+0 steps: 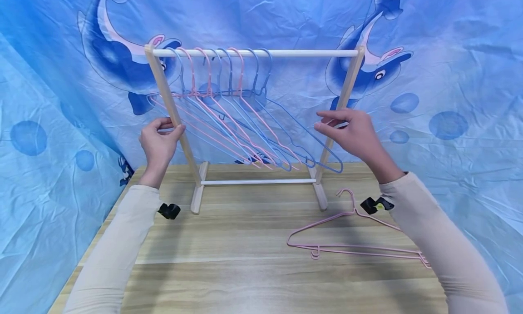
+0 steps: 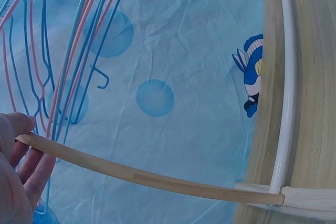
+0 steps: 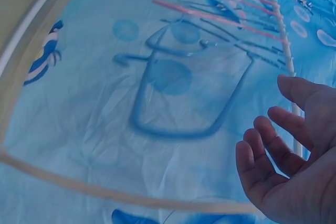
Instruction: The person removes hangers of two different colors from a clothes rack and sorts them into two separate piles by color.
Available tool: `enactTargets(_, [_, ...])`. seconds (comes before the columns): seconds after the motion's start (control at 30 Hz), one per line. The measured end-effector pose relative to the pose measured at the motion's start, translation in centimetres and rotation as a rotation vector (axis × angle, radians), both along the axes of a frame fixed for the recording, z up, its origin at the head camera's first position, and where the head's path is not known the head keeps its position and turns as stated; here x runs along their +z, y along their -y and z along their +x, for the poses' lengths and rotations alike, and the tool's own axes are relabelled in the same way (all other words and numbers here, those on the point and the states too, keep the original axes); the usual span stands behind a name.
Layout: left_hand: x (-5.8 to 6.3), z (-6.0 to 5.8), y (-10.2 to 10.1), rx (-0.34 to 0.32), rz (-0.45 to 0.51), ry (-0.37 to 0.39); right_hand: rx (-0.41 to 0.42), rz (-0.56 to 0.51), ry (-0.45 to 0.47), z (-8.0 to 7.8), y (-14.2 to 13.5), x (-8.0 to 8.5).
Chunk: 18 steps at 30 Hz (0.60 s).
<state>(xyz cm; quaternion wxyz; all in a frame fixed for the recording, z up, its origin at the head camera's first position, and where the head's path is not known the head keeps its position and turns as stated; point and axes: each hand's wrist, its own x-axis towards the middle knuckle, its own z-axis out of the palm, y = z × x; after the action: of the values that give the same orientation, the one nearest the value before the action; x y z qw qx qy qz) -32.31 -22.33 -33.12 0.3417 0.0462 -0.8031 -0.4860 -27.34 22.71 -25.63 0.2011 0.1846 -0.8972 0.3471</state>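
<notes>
A blue cloth backdrop (image 1: 461, 68) printed with dolphins filled the rear and sides, cut off along the top. Below lay a wood-grain table (image 1: 245, 277), its near edge out of view. On it stood a small clothes rack (image 1: 310, 53) with pale wooden uprights and feet and white rails; the right-hand upright was partly covered in the head view.

Two cream sleeves (image 1: 118, 241) ran off the bottom of the head view. Blue and pink wire hangers (image 1: 230, 73) hung from the top rail, bunched toward its left half, slim and glossy, with small hooks on their lower bars. Their overlapping frames were hard to separate, their left ends passed behind the left upright, and the right wrist view blurred them. A single pink hanger (image 1: 355, 246) lay flat on the table at right, its right shoulder hidden by the sleeve.

The left hand (image 1: 160, 141) pinched the left upright between thumb and fingers. The right hand (image 1: 353, 132) held nothing, its fingers loosely bent and apart, in front of the right upright; whether it touched the wood could not be told. Small black devices (image 1: 169, 210) sat at both wrists.
</notes>
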Motion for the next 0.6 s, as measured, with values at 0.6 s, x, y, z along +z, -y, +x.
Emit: enactTargets(0.6, [0.0, 0.0, 0.0, 0.012, -0.015, -0.006, 0.025, 0.036, 0.069, -2.7, 5.0, 0.9])
